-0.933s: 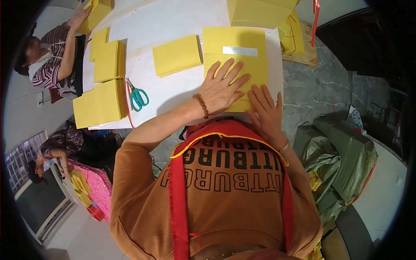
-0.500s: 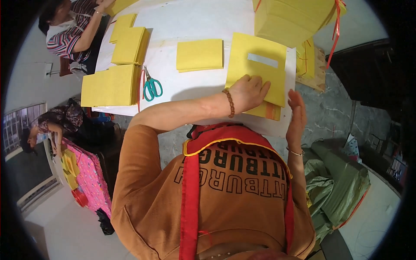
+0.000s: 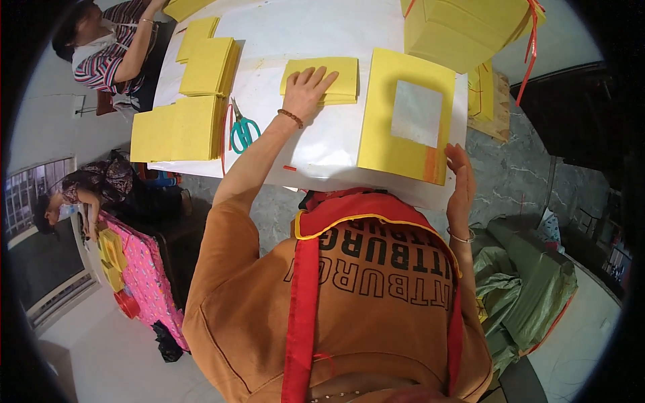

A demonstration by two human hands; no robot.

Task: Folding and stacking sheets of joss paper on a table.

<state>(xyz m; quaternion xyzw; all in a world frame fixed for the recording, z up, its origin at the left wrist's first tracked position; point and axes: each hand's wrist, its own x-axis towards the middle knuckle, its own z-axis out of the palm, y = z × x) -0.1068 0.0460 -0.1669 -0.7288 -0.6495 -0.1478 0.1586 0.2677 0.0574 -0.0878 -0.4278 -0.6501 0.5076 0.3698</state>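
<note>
Across the white counter (image 3: 316, 151) several lots of yellow paper are spread, and risk is judged from the largest of them downward. At the far right corner a tall tied bundle (image 3: 463, 30), bound with red ribbon, stands close to the edge; it could be tipped off if knocked by a sweeping arm. Just before it a large yellow sheet (image 3: 406, 114) with a pale square patch lies flat, its near end overhanging the rim of the counter. The right hand (image 3: 460, 185) is held open and edge-on just beside that end, gripping nothing, so the sheet could be dragged off or creased by a careless brush. Further left, side stacks (image 3: 178, 124) lie near the left edge and look stable. The small folded stack (image 3: 322, 79) at mid-counter is pressed under the left hand (image 3: 306, 91), whose fingers are spread flat on top; since only the upper leaf is pinned, the sheets beneath could slide and fan out of line. Green-handled scissors (image 3: 242, 129) lie near the left forearm and could be swept to the floor.
</note>
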